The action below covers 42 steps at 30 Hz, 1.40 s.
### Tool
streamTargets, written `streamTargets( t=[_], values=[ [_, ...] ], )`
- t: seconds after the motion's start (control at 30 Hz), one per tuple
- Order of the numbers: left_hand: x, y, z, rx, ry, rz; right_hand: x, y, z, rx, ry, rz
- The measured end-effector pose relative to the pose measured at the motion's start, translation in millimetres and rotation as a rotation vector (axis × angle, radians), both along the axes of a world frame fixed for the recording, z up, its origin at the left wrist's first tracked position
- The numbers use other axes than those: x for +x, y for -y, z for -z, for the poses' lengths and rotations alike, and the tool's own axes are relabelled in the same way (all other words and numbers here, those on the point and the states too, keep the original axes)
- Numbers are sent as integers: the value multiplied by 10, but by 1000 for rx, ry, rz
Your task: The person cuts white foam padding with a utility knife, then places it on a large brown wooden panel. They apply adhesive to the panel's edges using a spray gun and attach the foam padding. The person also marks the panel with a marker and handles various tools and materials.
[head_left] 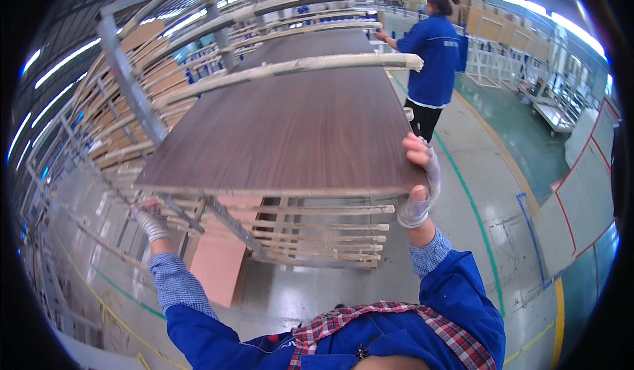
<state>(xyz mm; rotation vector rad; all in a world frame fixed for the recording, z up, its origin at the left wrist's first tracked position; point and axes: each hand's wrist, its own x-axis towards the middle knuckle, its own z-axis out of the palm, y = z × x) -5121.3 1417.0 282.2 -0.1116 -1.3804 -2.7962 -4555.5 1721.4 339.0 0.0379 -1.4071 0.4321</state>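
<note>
A large dark brown wood-grain panel (pixel 297 119) lies flat on a shelf of a tall metal rack (pixel 132 86) with padded arms. My right hand (pixel 421 182), in a white knit glove, grips the panel's near right corner, thumb under the edge. My left hand (pixel 148 219), also gloved, holds the near left corner from below, partly hidden by the rack frame. At the far end a person in a blue jacket (pixel 432 56) holds the same panel.
Below the panel the rack carries several empty padded arms (pixel 317 235). A pale board (pixel 218 264) leans under the rack. Green and grey floor with painted lines (pixel 475 218) runs to the right. White metal frames (pixel 489 60) stand far right.
</note>
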Motion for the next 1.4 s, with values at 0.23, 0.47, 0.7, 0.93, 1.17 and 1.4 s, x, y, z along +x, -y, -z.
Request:
streamTargets(
  t=[0.23, 0.47, 0.7, 0.93, 1.17, 1.4],
  values=[
    [-738, -250, -547, 416, -165, 161, -170, -35, -49, -66, -159, -2],
    [-494, -498, -559, 490, -584, 463, -91, 0, -94, 20, -132, -45],
    [-204, -588, -633, 627, -449, 360, -6, -16, -183, -39, -155, -131],
    [596, -769, -590, 703, -627, 474, 392, -412, -207, -94, -460, -276],
    [1646, -961, -556, 738, -545, 318, 1262, -887, -249, -155, -530, -310],
    [2687, -1178, -538, 701, -468, 256, 2128, -1291, -253, -151, -558, -359]
  ],
)
